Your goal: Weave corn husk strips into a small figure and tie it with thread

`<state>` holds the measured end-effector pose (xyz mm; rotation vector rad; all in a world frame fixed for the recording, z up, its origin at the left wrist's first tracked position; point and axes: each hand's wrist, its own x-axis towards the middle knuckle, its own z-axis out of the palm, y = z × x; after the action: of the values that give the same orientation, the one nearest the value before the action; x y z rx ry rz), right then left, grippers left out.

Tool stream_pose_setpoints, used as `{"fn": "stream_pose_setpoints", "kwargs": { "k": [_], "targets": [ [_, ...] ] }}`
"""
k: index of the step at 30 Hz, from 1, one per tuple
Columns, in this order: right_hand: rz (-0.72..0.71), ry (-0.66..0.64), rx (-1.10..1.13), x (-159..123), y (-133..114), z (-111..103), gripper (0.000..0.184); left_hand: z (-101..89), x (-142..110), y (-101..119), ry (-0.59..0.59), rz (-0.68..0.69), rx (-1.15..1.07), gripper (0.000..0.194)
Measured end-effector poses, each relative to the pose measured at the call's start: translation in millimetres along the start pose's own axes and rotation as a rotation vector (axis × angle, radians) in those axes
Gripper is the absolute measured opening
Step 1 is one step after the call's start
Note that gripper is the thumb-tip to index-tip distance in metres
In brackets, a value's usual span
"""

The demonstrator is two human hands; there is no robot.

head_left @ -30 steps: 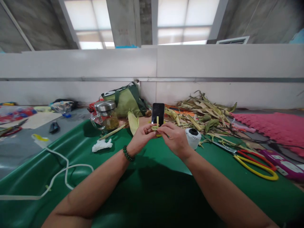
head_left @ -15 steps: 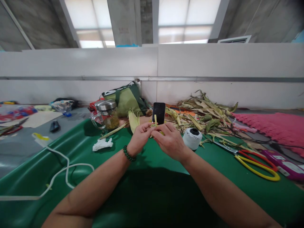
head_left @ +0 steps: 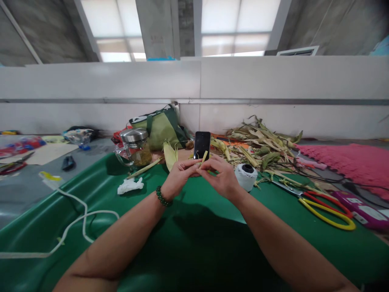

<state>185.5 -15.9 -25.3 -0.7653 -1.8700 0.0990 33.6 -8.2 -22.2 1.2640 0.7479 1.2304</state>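
Over the green mat [head_left: 194, 243], my two hands meet at the fingertips around a narrow pale yellow-green strip of corn husk [head_left: 204, 155]. My left hand [head_left: 180, 176], with a green bead bracelet [head_left: 163, 196] at the wrist, pinches the husk strip from the left. From the other side, the thumb and fingers of my right hand [head_left: 221, 175] close on the same strip, whose tip sticks up. Just behind them stands a black phone [head_left: 201, 142]. A pale corn husk [head_left: 169, 156] lies left of it, and a white thread spool [head_left: 246, 177] is beside my right hand.
Large scissors [head_left: 325, 207] with red and yellow handles lie at right, near a purple box [head_left: 360, 209]. Dry husks [head_left: 261, 142] are heaped behind. A glass jar [head_left: 136, 152], crumpled tissue [head_left: 130, 185] and green bag [head_left: 161, 127] stand left. A white cord [head_left: 73, 221] crosses the mat.
The strip's upright tip has tilted to the right. My right hand's fingers have shifted and turned slightly around it, while my left hand keeps its pinch.
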Motion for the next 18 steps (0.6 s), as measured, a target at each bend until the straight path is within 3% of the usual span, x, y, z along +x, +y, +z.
{"fn": "stream_pose_setpoints", "kwargs": {
  "k": [3, 6, 15, 18],
  "targets": [
    [0.345, -0.021, 0.312, 5, 2, -3, 0.018, -0.1, -2, 2, -0.027, 0.018, 0.033, 0.032],
    [0.519, -0.029, 0.512, 8, 4, -3, 0.020, -0.7, -3, 3, -0.022, 0.034, 0.033, 0.037],
    [0.595, -0.094, 0.610, 8, 5, -3, 0.026, -2.7, 0, 3, -0.002, 0.020, 0.011, 0.028],
    [0.478, -0.143, 0.612, 10, 7, -12, 0.021, -5.9, 2, 5, 0.030, -0.031, -0.099, 0.025]
  ]
}}
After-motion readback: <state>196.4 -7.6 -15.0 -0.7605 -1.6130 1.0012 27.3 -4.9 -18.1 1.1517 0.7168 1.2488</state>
